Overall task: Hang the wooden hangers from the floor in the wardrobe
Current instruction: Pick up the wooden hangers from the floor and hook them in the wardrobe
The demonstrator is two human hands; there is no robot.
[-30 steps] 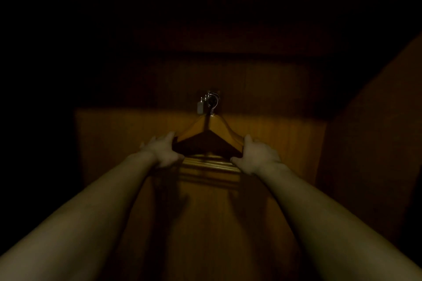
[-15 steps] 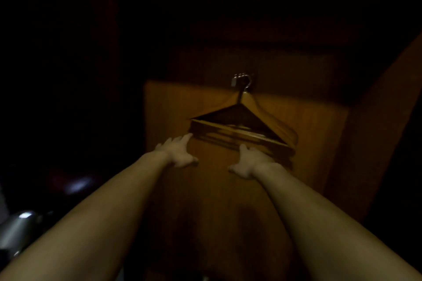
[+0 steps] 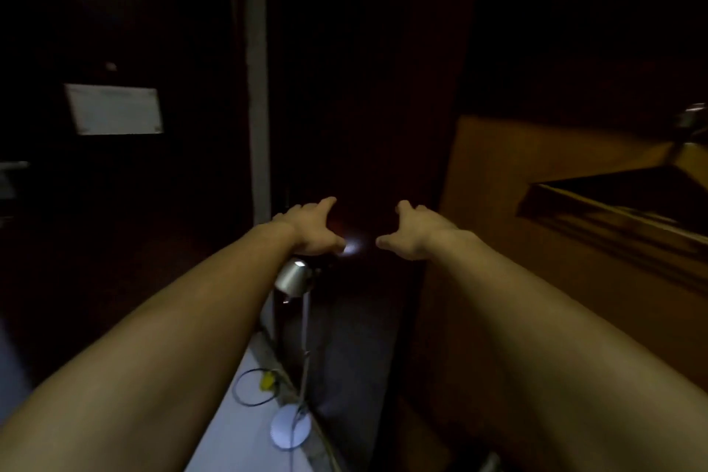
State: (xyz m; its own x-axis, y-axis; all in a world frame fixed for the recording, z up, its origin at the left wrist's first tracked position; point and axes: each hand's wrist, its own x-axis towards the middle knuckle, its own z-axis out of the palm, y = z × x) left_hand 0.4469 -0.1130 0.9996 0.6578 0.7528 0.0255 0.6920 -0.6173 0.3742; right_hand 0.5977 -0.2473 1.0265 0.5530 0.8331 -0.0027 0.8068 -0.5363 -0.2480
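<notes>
left hand (image 3: 312, 228) and right hand (image 3: 415, 232) reach forward side by side in dim light, fingers loosely spread, holding nothing. just below the left hand sits the silver head of a floor lamp (image 3: 293, 276). the wooden hanger (image 3: 613, 215) hangs at far right against the wardrobe (image 3: 498, 172), well apart from both hands.

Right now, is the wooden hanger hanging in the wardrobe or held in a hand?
Hanging: the wooden hanger dangles from its hook inside the wardrobe, and the left hand and right hand are spread, holding nothing.
</notes>
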